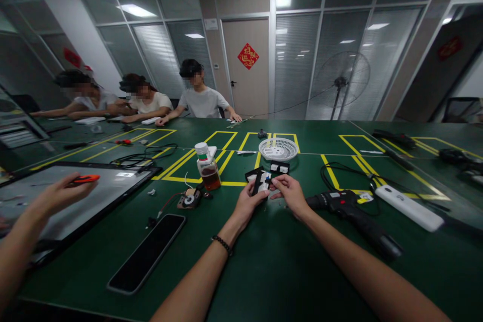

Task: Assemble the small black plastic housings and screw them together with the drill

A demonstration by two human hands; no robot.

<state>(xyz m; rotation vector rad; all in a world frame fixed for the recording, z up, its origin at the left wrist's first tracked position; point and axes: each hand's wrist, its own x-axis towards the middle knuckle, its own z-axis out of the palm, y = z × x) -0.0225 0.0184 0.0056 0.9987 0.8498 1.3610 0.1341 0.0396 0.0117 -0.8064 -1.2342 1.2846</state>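
Observation:
My left hand (247,202) and my right hand (289,192) meet over the green table (271,261), both closed on a small black and white part (261,181) held between them. The left fingers pinch its black side, the right fingers its white side. Just beyond it lie a small black piece with white inserts (279,166) and a round white fan grille (278,149). A black power screwdriver (354,214) lies right of my right wrist.
A bottle of brown liquid (208,167) and a small wired motor (190,199) sit left of my hands. A dark phone (147,252) lies near the front. A co-worker's hand (62,192) holds an orange tool over a large framed panel (75,196). A white power strip (409,207) lies at right.

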